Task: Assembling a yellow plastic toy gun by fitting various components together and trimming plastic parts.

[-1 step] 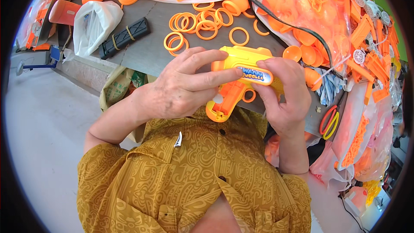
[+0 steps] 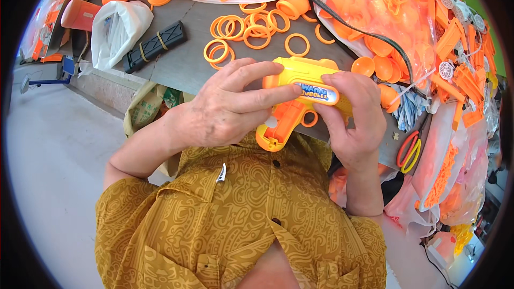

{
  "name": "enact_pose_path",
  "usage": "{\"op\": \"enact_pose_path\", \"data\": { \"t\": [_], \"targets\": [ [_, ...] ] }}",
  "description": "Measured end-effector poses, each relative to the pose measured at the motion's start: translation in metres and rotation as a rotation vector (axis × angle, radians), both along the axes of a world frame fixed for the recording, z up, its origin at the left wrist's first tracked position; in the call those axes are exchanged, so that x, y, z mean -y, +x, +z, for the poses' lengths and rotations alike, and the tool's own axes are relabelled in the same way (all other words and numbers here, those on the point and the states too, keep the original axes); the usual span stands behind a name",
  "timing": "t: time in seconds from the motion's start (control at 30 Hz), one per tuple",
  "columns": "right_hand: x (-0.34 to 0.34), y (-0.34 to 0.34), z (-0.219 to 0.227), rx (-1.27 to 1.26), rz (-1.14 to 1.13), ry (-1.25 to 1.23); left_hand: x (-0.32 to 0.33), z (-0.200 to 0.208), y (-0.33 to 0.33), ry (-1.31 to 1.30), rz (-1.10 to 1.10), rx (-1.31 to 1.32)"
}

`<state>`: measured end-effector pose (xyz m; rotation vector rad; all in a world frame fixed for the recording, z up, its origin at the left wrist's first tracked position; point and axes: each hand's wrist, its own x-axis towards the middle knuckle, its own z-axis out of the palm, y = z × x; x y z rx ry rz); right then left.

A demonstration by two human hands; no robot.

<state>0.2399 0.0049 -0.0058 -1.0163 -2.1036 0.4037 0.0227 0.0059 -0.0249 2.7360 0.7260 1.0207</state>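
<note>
Held up in front of my chest, over the table's near edge, is a yellow and orange toy bubble gun [image 2: 303, 70], with an orange handle and a ring-shaped trigger. An oval label sticker [image 2: 314, 93] in blue and white sits on its side. My left hand [image 2: 225, 104] grips the rear of the gun, one fingertip touching the label's left end and another on the top edge. Around the front end closes my right hand [image 2: 356, 109], with its fingertips at the label's right end. The gun's far side is hidden, as is part of its front.
Orange rings [image 2: 257, 29] lie scattered on the grey table [image 2: 184, 67]. To their left are a black banded block [image 2: 155, 47] and a white plastic bag [image 2: 119, 32]. Orange parts [image 2: 375, 21] heap up at the back right, near red-and-yellow-handled scissors [image 2: 409, 151] and a black cable [image 2: 369, 32].
</note>
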Motion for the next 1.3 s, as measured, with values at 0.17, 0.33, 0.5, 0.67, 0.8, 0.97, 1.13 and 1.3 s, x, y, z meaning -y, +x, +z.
{"op": "enact_pose_path", "data": {
  "t": [0.17, 0.33, 0.5, 0.67, 0.8, 0.97, 1.13, 1.3],
  "targets": [
    [0.003, 0.006, -0.003, 0.079, -0.040, 0.086, -0.002, 0.000, -0.003, -0.002, -0.025, -0.012],
    [0.006, 0.010, -0.008, 0.131, -0.017, 0.119, -0.001, -0.001, -0.002, -0.002, -0.022, -0.005],
    [0.013, 0.018, -0.011, 0.296, 0.013, 0.223, -0.002, 0.000, 0.000, -0.032, -0.036, 0.014],
    [0.017, 0.018, 0.011, 0.612, 0.105, 0.202, -0.001, -0.003, -0.002, -0.005, -0.051, 0.026],
    [0.014, 0.019, 0.018, 0.652, 0.161, 0.164, -0.001, -0.003, -0.001, -0.009, -0.056, 0.051],
    [0.020, 0.016, 0.010, 0.667, 0.117, 0.219, 0.000, -0.005, 0.000, 0.004, -0.050, 0.051],
    [0.023, 0.016, 0.001, 0.608, 0.058, 0.215, 0.000, -0.002, -0.002, 0.022, -0.044, 0.018],
    [0.028, 0.027, -0.012, 0.281, -0.141, 0.155, 0.010, 0.001, -0.001, -0.238, 0.042, 0.038]
  ]
}}
